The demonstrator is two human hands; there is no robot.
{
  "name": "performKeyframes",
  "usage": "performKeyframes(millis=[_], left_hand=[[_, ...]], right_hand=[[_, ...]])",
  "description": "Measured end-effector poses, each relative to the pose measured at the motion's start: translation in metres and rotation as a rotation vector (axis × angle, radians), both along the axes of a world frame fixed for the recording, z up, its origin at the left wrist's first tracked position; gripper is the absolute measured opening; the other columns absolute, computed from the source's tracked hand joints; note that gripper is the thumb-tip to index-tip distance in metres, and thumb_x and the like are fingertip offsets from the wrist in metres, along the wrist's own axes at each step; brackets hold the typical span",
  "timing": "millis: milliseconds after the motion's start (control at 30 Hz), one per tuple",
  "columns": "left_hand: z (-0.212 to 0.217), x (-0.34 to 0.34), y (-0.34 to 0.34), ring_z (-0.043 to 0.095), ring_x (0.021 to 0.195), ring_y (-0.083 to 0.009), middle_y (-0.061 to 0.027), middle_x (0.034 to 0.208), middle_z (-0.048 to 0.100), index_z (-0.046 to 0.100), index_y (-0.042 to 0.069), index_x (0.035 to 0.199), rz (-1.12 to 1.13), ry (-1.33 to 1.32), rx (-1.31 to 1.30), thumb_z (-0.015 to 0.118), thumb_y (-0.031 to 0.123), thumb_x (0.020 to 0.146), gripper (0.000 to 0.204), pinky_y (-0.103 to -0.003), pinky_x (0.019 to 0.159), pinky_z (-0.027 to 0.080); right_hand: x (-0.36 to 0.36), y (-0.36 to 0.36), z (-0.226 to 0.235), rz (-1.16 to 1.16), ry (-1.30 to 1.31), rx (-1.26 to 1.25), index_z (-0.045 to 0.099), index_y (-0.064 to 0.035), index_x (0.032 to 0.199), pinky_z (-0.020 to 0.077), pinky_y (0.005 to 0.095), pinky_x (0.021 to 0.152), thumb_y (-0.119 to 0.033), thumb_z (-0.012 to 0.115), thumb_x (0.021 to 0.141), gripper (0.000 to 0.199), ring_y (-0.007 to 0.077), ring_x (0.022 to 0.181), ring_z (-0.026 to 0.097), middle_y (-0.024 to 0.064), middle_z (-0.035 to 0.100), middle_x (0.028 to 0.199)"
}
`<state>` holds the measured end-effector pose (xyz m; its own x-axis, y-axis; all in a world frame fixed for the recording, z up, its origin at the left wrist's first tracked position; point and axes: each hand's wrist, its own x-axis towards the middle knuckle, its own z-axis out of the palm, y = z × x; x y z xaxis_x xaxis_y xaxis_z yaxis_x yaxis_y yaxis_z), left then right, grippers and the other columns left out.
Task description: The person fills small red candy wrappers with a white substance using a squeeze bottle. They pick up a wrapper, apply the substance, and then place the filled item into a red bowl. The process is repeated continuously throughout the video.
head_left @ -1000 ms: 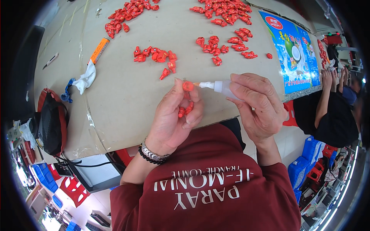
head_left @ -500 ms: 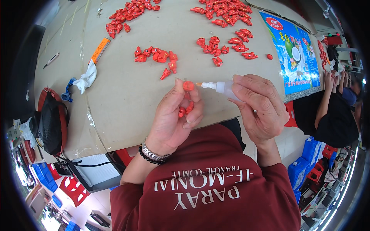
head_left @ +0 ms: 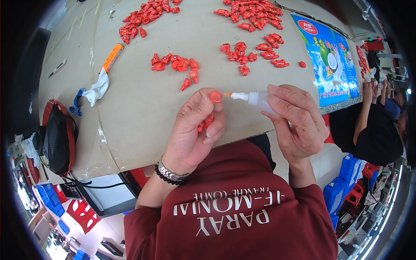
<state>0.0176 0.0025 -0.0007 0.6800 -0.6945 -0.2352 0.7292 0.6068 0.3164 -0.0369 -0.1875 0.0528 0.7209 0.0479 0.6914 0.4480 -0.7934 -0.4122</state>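
Note:
My left hand (head_left: 195, 130) pinches a small round red plastic piece (head_left: 215, 96) between thumb and forefinger, and more red pieces (head_left: 206, 123) lie cupped in its palm. My right hand (head_left: 299, 119) grips a small white squeeze bottle (head_left: 255, 99) lying sideways. The bottle's orange nozzle tip (head_left: 227, 94) points left and sits just beside the held red piece. Both hands hover above the near edge of a beige table (head_left: 143, 112).
Piles of small red plastic parts lie on the table: a near cluster (head_left: 175, 65), one at middle right (head_left: 251, 50), others far back. An orange-handled tool with a white rag (head_left: 102, 80), a colourful printed sheet (head_left: 329, 56), a black-and-red bag (head_left: 58, 138) at left, another person (head_left: 381, 121) at right.
The bottle's tip has drawn slightly away to the right of the red piece; the hands otherwise hold their place.

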Motion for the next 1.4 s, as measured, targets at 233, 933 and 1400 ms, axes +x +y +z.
performKeyframes(millis=[233, 933, 1400], left_hand=[[0.0000, -0.0008, -0.0003, 0.041, 0.053, -0.0070, -0.0042, 0.092, 0.054, 0.054, 0.005, 0.106, 0.000, -0.007, 0.001, 0.050, 0.019, 0.097, 0.016, -0.019, 0.039, 0.029], [0.0049, -0.0004, 0.0004, 0.041, 0.051, -0.0051, -0.0037, 0.091, 0.060, 0.057, 0.008, 0.104, 0.132, -0.180, 0.221, 0.056, 0.014, 0.094, 0.012, -0.018, 0.043, 0.030], [0.0066, -0.0015, 0.0007, 0.041, 0.055, -0.0053, -0.0025, 0.097, 0.059, 0.054, 0.007, 0.106, 0.223, -0.322, 0.309, 0.057, 0.008, 0.092, 0.015, -0.018, 0.046, 0.029]], right_hand=[[0.0009, -0.0010, -0.0028, 0.023, -0.007, -0.014, 0.066, 0.0014, 0.089, 0.0555, 0.0328, 0.070, 0.006, 0.078, 0.062, 0.029, 0.0281, 0.084, 0.067, 0.0157, 0.068, 0.092], [-0.0003, -0.0004, -0.0016, 0.000, 0.012, -0.005, 0.066, 0.0007, 0.089, 0.0557, 0.0310, 0.068, 0.004, 0.079, 0.064, 0.029, 0.0272, 0.085, 0.067, 0.0163, 0.068, 0.093], [-0.0020, -0.0010, -0.0013, -0.003, 0.012, -0.005, 0.066, 0.0004, 0.090, 0.0562, 0.0310, 0.067, 0.004, 0.079, 0.064, 0.028, 0.0270, 0.085, 0.067, 0.0167, 0.068, 0.092]])
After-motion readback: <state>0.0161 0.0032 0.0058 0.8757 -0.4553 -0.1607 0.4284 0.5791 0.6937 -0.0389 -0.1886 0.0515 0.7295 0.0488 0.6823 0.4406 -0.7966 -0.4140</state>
